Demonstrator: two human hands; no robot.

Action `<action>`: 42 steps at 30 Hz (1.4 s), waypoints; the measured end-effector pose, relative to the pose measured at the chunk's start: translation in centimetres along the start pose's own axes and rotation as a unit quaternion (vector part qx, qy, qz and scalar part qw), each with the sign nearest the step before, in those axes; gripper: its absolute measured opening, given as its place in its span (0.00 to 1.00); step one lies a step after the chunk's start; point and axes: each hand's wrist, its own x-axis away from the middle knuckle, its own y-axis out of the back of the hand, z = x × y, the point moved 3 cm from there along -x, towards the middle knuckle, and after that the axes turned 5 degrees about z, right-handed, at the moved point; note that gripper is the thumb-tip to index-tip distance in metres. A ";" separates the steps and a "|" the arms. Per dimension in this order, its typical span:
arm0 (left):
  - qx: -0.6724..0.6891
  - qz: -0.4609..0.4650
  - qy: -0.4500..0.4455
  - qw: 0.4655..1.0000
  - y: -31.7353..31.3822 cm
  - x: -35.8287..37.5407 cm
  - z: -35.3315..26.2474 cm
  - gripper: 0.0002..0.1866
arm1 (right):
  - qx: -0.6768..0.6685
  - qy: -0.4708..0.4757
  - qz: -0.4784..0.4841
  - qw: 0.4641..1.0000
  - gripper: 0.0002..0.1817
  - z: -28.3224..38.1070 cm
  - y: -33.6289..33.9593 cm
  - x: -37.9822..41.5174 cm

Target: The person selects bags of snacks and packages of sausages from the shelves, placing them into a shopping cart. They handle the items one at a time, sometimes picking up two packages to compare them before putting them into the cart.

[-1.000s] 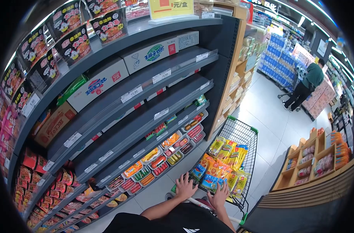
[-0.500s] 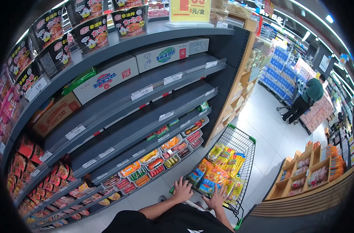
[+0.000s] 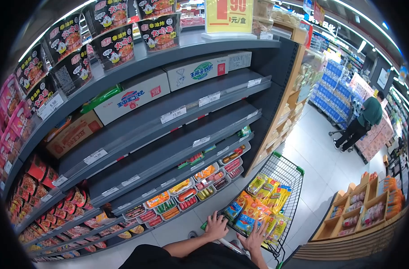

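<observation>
A shopping cart (image 3: 294,179) with green corners stands in front of me at the lower right. Inside it lie several yellow, orange and blue snack bags (image 3: 258,204). My left hand (image 3: 216,227) is over the near left end of the cart, by its handle, fingers spread and nothing in them. At the handle's right part, close against the bags, my right hand (image 3: 254,237) also has its fingers apart. The handle (image 3: 231,245) shows between the two hands; whether the palms rest on it cannot be made out.
Grey shelving (image 3: 177,130) fills the left, with black noodle cups (image 3: 112,47) on top and white boxes (image 3: 132,98) below. A wooden produce display (image 3: 352,210) stands at the right. Farther back, a person in a green top (image 3: 370,112) stands beside stacked goods.
The shelves, cart and distant person have shifted slightly right and down in the view. Both hands remain at the cart's near end with fingers spread.
</observation>
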 end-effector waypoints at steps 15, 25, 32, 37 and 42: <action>-0.003 -0.046 -0.018 0.999 -0.9 -0.1 0.6 0.20 | 0.035 0.044 0.016 0.998 0.70 -0.1 -0.7 -0.1; -0.004 -0.040 -0.011 0.999 -1.6 0.2 0.6 0.21 | -0.047 0.021 0.103 0.993 0.63 -0.2 -1.0 -0.3; -0.013 -0.035 -0.011 0.999 -1.1 0.3 1.1 0.22 | -0.029 0.081 -0.030 0.996 0.67 -0.4 -1.0 2.7; -0.011 -0.027 -0.009 1.000 -0.9 0.5 0.7 0.21 | -0.036 0.021 0.034 0.999 0.76 -2.1 -4.1 -0.2; -0.011 -0.028 -0.007 1.000 -1.4 0.2 1.1 0.23 | -0.011 0.041 0.017 0.999 0.74 -1.2 -2.0 0.8</action>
